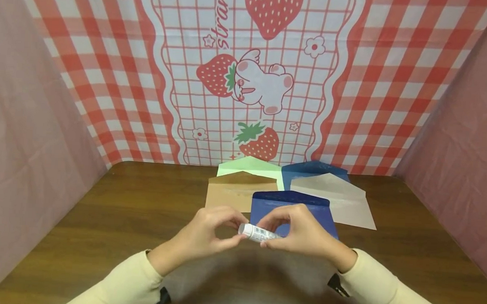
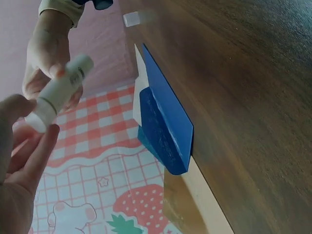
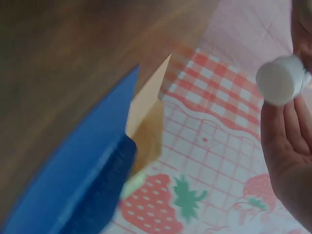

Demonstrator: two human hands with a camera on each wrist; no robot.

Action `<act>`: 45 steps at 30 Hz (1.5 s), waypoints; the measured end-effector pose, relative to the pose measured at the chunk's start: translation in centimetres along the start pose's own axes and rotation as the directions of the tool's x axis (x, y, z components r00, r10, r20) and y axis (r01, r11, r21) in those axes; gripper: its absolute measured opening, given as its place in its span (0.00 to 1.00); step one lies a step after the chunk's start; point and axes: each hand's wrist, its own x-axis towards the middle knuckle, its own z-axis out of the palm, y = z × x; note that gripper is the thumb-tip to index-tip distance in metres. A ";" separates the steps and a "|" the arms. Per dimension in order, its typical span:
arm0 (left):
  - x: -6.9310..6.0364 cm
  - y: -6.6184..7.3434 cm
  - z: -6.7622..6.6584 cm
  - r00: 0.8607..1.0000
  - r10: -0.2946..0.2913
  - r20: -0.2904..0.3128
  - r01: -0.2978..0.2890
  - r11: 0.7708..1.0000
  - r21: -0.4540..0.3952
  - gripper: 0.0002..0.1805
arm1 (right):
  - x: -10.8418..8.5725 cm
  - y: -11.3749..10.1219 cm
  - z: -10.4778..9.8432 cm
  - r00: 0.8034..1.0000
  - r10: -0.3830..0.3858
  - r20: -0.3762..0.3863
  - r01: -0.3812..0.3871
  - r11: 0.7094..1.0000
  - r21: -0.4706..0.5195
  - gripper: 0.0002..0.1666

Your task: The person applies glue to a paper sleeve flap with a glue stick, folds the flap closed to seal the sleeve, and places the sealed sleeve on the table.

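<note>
While both hands hold it above a brown wood-grain table [image 1: 121,200], a white cylindrical tube with dark printed lettering [image 1: 260,233] slants slightly between them, on the near side of a group of envelopes. The left hand [image 1: 212,228] pinches one end of the tube between thumb and fingers; the right hand [image 1: 301,231] grips the tube toward its other end, likewise with thumb and fingers. Nearest to the hands lies a royal-blue paper envelope [image 1: 262,211], its darker flap streaked with pale marks and its lower part hidden by the right hand. Behind it, overlapping, are a tan paper envelope [image 1: 229,196] and a pale grey paper envelope [image 1: 350,208]; farther back, a light green paper envelope [image 1: 248,167] and a dark teal paper envelope [image 1: 308,169]. All five flaps stand open toward a red-and-white checked cloth with printed strawberries [image 1: 107,71].
</note>
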 end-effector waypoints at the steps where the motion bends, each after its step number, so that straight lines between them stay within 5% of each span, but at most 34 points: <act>1: 0.0 -0.2 0.0 0.999 0.039 0.007 -0.039 0.999 0.011 0.10 | 0.0 0.1 -0.1 0.999 0.030 0.033 -0.031 0.999 0.037 0.12; 4: 0.0 -0.3 0.0 0.998 0.052 0.030 -0.052 0.999 -0.002 0.10 | 0.1 0.2 -0.2 0.990 0.090 0.104 -0.101 0.989 0.104 0.12; 7: 0.0 0.0 0.1 0.987 -0.121 0.105 0.135 0.981 -0.141 0.14 | 0.1 0.2 -0.2 0.990 0.090 0.109 -0.100 0.991 0.088 0.12; 9: 0.0 0.2 0.0 0.943 -0.284 0.174 0.323 0.910 -0.262 0.18 | 0.1 0.1 -0.1 0.994 0.066 0.090 -0.070 0.997 0.040 0.12; 11: 0.1 0.4 0.0 0.873 -0.421 0.245 0.485 0.800 -0.354 0.22 | 0.1 0.0 0.2 0.998 0.019 0.060 -0.017 1.000 -0.024 0.12; 13: 0.1 0.5 -0.1 0.808 -0.515 0.287 0.590 0.710 -0.385 0.22 | 0.0 -0.2 0.5 0.998 -0.054 0.021 0.056 0.992 -0.109 0.13; 17: 0.1 0.7 -0.2 0.698 -0.637 0.326 0.714 0.590 -0.376 0.16 | 0.0 -0.5 1.3 0.966 -0.251 -0.057 0.221 0.923 -0.313 0.15; 19: 0.1 0.8 -0.2 0.665 -0.672 0.327 0.743 0.552 -0.378 0.14 | 0.0 -0.5 1.6 0.941 -0.328 -0.078 0.274 0.878 -0.392 0.16; 22: 0.2 0.9 -0.1 0.654 -0.689 0.313 0.749 0.531 -0.396 0.14 | 0.1 -0.5 1.8 0.919 -0.383 -0.093 0.305 0.842 -0.446 0.16; 25: 0.1 0.8 0.0 0.679 -0.686 0.261 0.725 0.571 -0.384 0.13 | 0.1 -0.6 1.8 0.920 -0.379 -0.102 0.302 0.850 -0.431 0.17; 28: -0.2 0.7 0.2 0.706 -0.673 0.220 0.696 0.603 -0.389 0.12 | 0.2 -0.6 1.6 0.939 -0.328 -0.107 0.270 0.892 -0.361 0.16; 30: -0.3 0.6 0.2 0.738 -0.646 0.196 0.663 0.637 -0.394 0.12 | 0.2 -0.6 1.5 0.956 -0.274 -0.104 0.232 0.925 -0.301 0.15; 32: -0.5 0.5 0.4 0.786 -0.594 0.170 0.607 0.691 -0.392 0.11 | 0.1 -0.7 1.3 0.972 -0.212 -0.096 0.185 0.955 -0.233 0.15; 34: -0.7 0.4 0.4 0.856 -0.500 0.132 0.511 0.777 -0.368 0.10 | 0.0 -0.7 1.1 0.986 -0.147 -0.073 0.133 0.976 -0.170 0.14; 36: -0.8 0.3 0.4 0.926 -0.368 0.088 0.376 0.873 -0.309 0.10 | 0.0 -0.7 0.9 0.995 -0.092 -0.043 0.087 0.990 -0.110 0.13; 38: -0.8 0.2 0.2 0.977 -0.205 0.051 0.211 0.951 -0.227 0.11 | -0.1 -0.8 0.7 0.999 -0.042 -0.005 0.042 0.998 -0.046 0.12; 40: -0.6 0.1 0.0 0.998 -0.050 0.033 0.054 0.988 -0.143 0.12 | -0.1 -0.8 0.6 0.999 0.009 0.040 -0.010 1.000 0.015 0.11; 42: -0.4 0.0 -0.2 0.997 0.070 0.034 -0.067 0.995 -0.071 0.12 | -0.1 -0.8 0.5 0.995 0.057 0.081 -0.063 0.996 0.066 0.11; 45: -0.3 0.1 -0.4 0.990 0.132 0.053 -0.130 0.990 -0.048 0.13 | 0.0 -0.8 0.5 0.988 0.099 0.123 -0.112 0.988 0.108 0.12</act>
